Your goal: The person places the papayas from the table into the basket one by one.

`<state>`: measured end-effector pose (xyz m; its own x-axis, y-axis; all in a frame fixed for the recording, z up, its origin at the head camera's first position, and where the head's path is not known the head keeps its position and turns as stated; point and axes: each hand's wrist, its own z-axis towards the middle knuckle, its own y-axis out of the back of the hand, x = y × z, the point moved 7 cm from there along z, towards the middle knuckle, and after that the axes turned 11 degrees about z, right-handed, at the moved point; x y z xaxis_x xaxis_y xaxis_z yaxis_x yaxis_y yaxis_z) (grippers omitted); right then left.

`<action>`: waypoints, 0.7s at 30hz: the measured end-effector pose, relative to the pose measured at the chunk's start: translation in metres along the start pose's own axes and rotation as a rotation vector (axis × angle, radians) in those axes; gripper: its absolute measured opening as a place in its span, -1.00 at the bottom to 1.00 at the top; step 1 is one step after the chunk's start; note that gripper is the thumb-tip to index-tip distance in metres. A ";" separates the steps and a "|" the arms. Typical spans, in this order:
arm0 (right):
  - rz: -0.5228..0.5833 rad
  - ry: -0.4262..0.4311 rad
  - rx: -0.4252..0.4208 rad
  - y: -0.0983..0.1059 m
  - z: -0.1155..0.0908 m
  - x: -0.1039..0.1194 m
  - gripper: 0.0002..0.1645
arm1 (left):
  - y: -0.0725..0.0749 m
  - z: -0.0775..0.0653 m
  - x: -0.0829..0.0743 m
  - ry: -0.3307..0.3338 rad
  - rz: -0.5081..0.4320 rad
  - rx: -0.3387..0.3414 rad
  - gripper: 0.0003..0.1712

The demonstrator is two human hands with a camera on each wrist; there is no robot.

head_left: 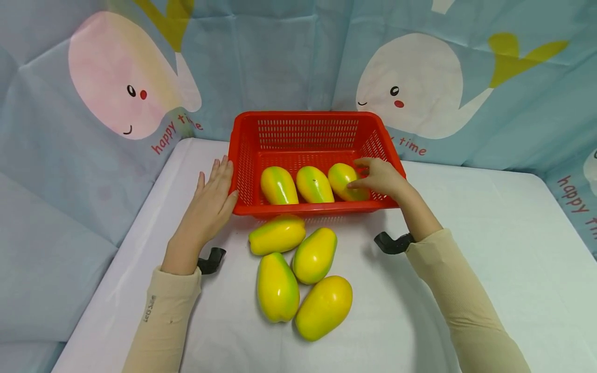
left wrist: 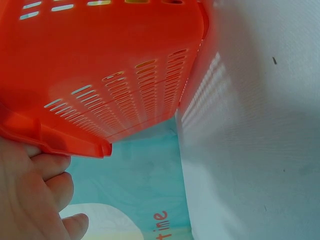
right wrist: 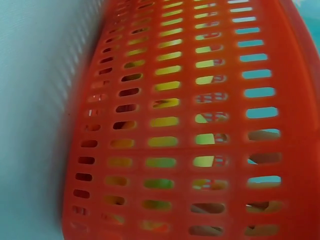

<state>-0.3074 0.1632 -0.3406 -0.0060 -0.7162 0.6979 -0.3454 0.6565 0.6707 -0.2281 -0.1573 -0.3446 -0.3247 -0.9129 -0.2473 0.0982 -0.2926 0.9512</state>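
Note:
My left hand [head_left: 208, 202] lies with straight fingers along the left rim of a red plastic basket [head_left: 308, 210]. The left wrist view shows its fingers [left wrist: 60, 187] under the basket's rim. Inside the basket three yellow-green mangoes stand side by side: a left mango [head_left: 279, 185], a middle mango [head_left: 314, 185] and a right mango [head_left: 342, 178]. Reaching in over the right side, my right hand [head_left: 380, 177] holds the right mango, thumb on its upper face and fingers at its far right edge. In the right wrist view the slotted basket wall [right wrist: 185, 150] mostly hides that hand.
In front of the basket lie several more mangoes, among them one sideways mango [head_left: 277, 235] close to its wall and a nearest mango [head_left: 324, 308]. A white cloth [head_left: 489, 233] covers the table. Blue printed fabric [head_left: 280, 57] hangs behind the basket.

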 end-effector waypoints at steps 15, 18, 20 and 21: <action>0.071 0.074 -0.053 0.013 -0.022 0.008 -0.24 | -0.001 0.000 0.000 -0.007 -0.015 -0.002 -0.29; 0.072 0.104 -0.055 0.014 -0.027 0.012 -0.24 | -0.001 0.000 0.000 -0.006 -0.016 0.000 -0.29; 0.067 0.118 -0.060 0.014 -0.031 0.013 -0.25 | -0.001 0.001 0.001 -0.007 -0.015 -0.001 -0.29; 0.064 0.125 -0.063 0.015 -0.033 0.014 -0.26 | -0.001 0.001 0.001 -0.008 -0.014 -0.001 -0.30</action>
<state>-0.2814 0.1707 -0.3125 0.0921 -0.6400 0.7628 -0.2886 0.7161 0.6356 -0.2292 -0.1573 -0.3455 -0.3335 -0.9064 -0.2594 0.0948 -0.3060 0.9473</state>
